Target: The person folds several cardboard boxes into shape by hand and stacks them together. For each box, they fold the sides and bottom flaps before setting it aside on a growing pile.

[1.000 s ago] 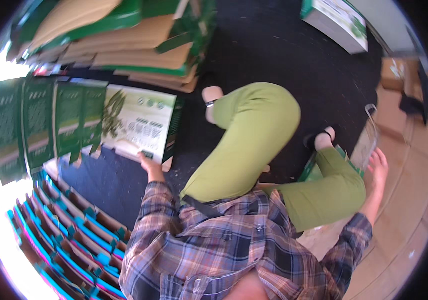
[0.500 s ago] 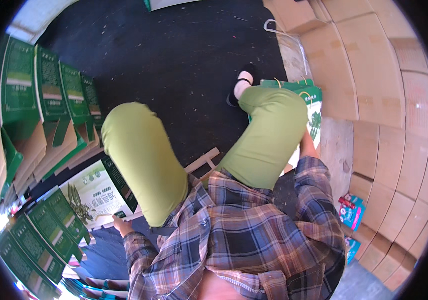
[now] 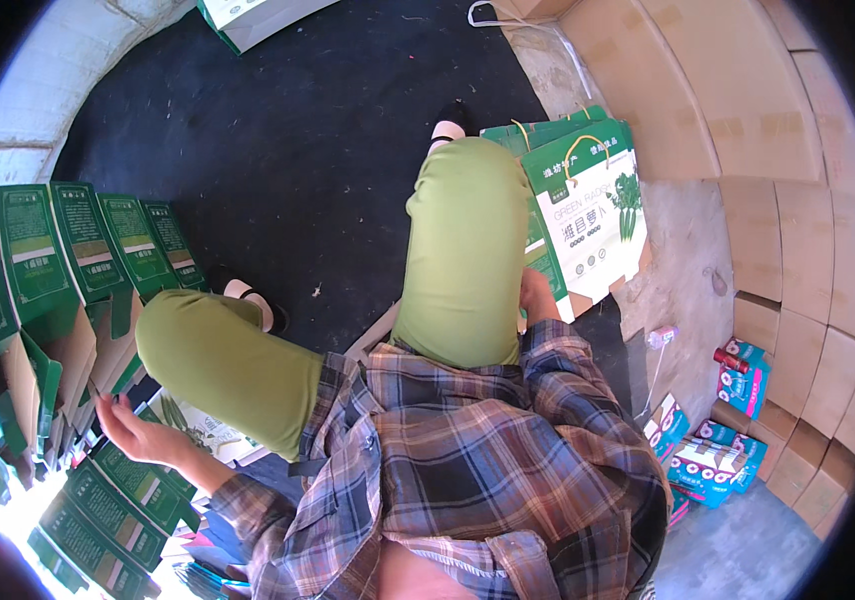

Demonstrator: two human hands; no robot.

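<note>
In the head view, your left hand [image 3: 148, 437] has left the lower corner of the white-faced carton [image 3: 220, 432] that it was touching half a second ago. It is now farther up and left, at the left of the frame, with bent fingertips beside the open brown flaps [image 3: 73, 345] of the upper row of green cartons [image 3: 91, 240]. You can't tell from here whether those fingers are spread or pinching a flap edge.

Your right hand [image 3: 540, 295] is right of centre, beside your right leg [image 3: 463, 250], at the lower left corner of the flat green-and-white carton [image 3: 588, 225] with the cord handle [image 3: 570, 160]. The leg hides part of that hand, so its grip can't be judged. Much more of this carton's printed face shows than before; it lies at a slant, with other green panels [image 3: 528, 135] behind it.

The whole view has also swung, and your left shoe [image 3: 273, 308] has come into sight. By my reading, the white-faced carton is out of your hold, and your attention is divided between cartons on both sides.
</note>
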